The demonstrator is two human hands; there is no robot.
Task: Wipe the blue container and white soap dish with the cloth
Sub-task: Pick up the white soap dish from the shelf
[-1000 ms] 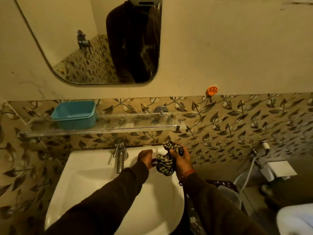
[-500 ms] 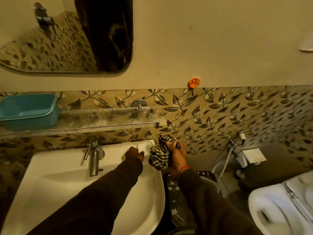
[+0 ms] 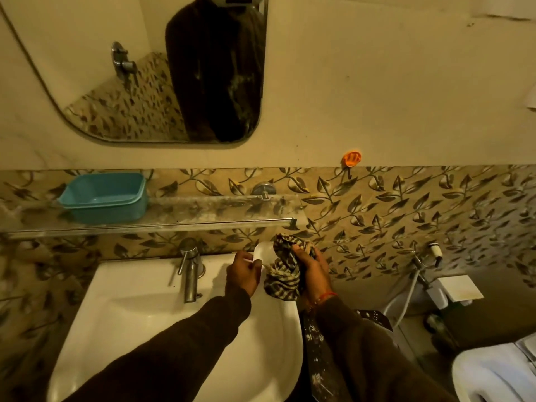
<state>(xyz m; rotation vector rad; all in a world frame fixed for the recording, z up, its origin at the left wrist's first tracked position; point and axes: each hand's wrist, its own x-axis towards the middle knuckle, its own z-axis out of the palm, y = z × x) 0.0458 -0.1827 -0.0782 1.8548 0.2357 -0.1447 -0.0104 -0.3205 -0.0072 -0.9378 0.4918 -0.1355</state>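
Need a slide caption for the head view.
Left hand steadies white soap dish; right hand presses striped cloth against it.

Both arms are in long dark brown sleeves, kind of a thick knit or fleece look, plain with no logos or stripes that I can make out. The cuffs end right at the wrists, so the left hand (image 3: 243,273) and right hand (image 3: 311,271) are bare, no gloves. On the right wrist there's a thin reddish-orange thread bracelet (image 3: 326,296) peeking out just past the cuff, maybe with some small beads on it, hard to tell in this light. The mirror (image 3: 139,91) shows the same dark brown top on the torso, with a lighter smudgy patch on the front.
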